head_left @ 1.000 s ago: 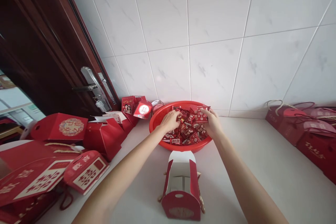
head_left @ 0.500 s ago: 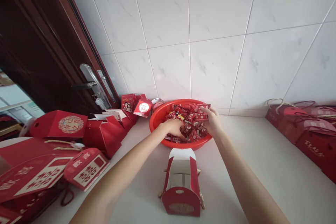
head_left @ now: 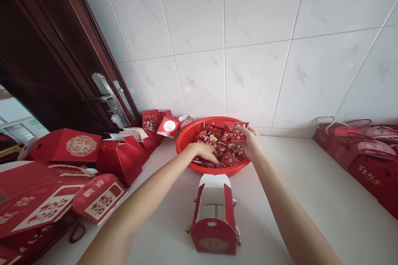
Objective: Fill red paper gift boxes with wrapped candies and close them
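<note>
A red plastic basket (head_left: 183, 143) full of small red wrapped candies (head_left: 228, 158) stands against the tiled wall. My left hand (head_left: 203, 152) reaches in from the left side, its fingers apart and resting on the candies; some fingertips are hidden among them. At the basket's right rim, my right hand (head_left: 251, 143) is closed on a red candy packet (head_left: 239, 134) with white dots, held above the pile. Nearer to me, between my forearms, stands a red gift box (head_left: 214, 234) with its top open, a white inside and rope handles at the sides.
Several red gift boxes (head_left: 82, 147) crowd the left side, some tipped over. More red boxes (head_left: 367, 161) with rope handles line the right. The white tabletop (head_left: 298, 182) meets the tiled wall (head_left: 255, 83). A dark wooden door (head_left: 56, 49) with a metal handle is at left.
My left hand has shifted slightly within the candies. My right hand stays at the basket's rim with the candy packet. The view has moved a little.
</note>
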`<act>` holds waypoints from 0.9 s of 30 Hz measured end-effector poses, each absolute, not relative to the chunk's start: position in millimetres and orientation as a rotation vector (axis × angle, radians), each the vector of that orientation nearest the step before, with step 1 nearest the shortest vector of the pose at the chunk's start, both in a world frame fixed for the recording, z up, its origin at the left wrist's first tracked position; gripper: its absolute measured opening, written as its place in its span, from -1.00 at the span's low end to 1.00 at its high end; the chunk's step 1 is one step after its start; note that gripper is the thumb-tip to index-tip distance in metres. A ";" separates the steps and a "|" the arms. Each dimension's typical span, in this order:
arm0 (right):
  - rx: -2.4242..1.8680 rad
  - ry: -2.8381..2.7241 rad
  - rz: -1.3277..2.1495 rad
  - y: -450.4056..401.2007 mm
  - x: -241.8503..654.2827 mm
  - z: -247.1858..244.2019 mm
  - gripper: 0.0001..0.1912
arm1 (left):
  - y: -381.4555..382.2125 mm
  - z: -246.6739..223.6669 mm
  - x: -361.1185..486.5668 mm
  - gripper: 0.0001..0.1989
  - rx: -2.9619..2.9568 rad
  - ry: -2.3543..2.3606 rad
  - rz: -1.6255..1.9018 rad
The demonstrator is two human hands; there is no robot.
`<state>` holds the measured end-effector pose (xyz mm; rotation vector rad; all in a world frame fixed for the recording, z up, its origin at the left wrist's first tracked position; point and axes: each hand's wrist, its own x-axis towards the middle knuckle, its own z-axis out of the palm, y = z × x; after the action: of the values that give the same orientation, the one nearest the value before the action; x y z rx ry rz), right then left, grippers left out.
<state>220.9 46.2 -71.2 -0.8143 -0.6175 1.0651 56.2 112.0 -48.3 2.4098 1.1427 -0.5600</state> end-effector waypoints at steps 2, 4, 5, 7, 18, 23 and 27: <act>-0.804 -0.633 1.070 46.8 221.4 -72.1 -0.78 | 112.6 -49.1 55.2 -0.63 2.396 1.115 -0.585; -0.798 -0.640 1.069 47.2 221.5 -72.5 -0.77 | 112.6 -50.3 54.2 -0.59 2.399 1.103 -0.597; -0.799 -0.639 1.068 47.3 221.4 -72.6 -0.77 | 112.4 -51.0 53.9 -0.56 2.404 1.098 -0.599; -0.805 -0.634 1.070 47.2 221.0 -72.5 -0.76 | 111.7 -52.3 53.9 -0.53 2.413 1.083 -0.595; -0.789 -0.640 1.078 45.4 220.1 -70.2 -0.76 | 106.8 -52.9 56.3 -0.81 2.356 1.012 -0.617; -0.794 -0.637 1.077 46.2 220.2 -71.2 -0.76 | 106.7 -51.2 57.0 -0.76 2.316 1.018 -0.652; -0.793 -0.645 1.087 47.2 221.0 -71.9 -0.76 | 108.8 -51.2 57.3 -0.78 2.270 1.037 -0.685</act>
<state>221.0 47.2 -71.9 -0.7930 -0.6454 1.0871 57.3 108.8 -51.2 2.2702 1.0367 -0.6851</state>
